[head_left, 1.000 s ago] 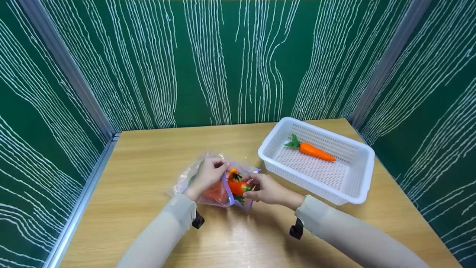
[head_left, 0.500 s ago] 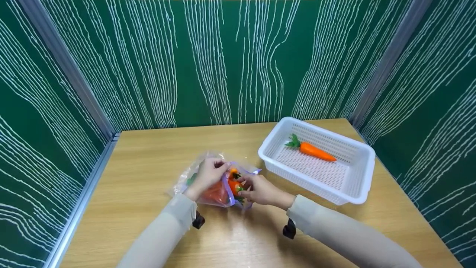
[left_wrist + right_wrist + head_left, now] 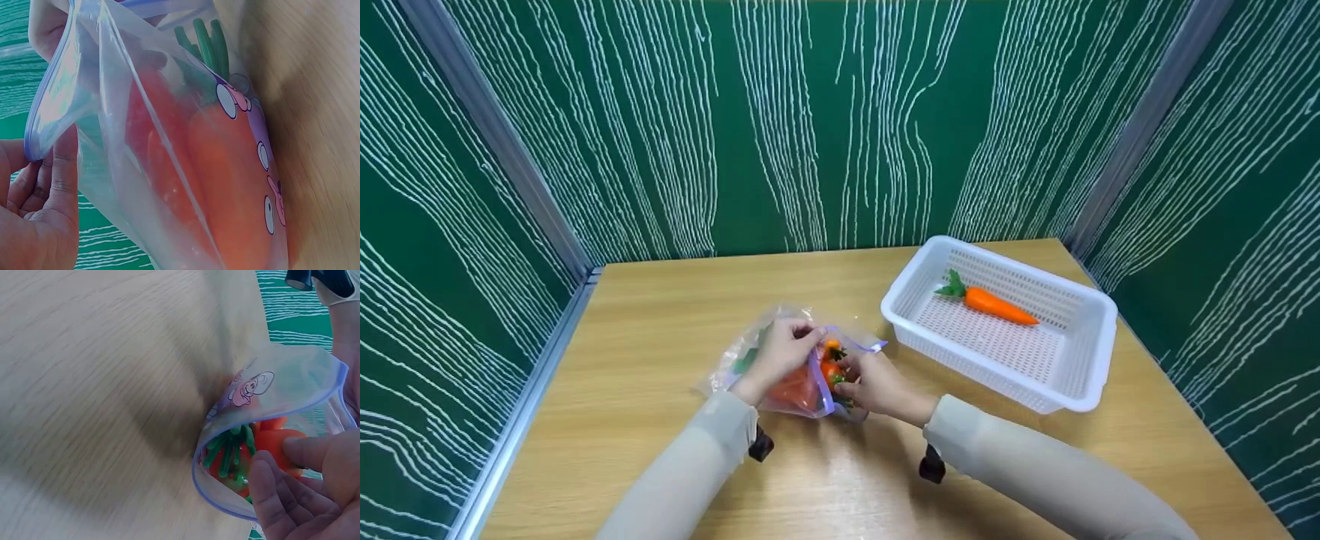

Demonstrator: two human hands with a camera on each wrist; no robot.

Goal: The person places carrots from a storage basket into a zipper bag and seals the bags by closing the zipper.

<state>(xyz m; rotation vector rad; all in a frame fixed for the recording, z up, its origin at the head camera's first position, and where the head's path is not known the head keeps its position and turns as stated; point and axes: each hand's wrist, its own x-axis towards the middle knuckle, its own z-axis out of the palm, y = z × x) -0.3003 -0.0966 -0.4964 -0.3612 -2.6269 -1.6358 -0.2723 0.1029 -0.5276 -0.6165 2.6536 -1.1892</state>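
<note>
My left hand pinches the purple zip edge of a clear plastic zip bag and holds its mouth apart. Through the bag's printed side show an orange carrot with green stalks and a red vegetable. At the mouth, my right hand grips an orange-red pepper between thumb and curled fingers; it sits just inside the rim. Beside those fingers are green stalks in the opening. A small orange vegetable with a dark green top lies at the mouth's far side.
A white perforated basket stands at the right on the wooden table, with one carrot in it. Green walls with white wavy lines enclose the table at the back and sides.
My right hand has moved left with the pepper, taking it deeper into the bag's mouth. The left hand keeps its place on the bag's edge.
</note>
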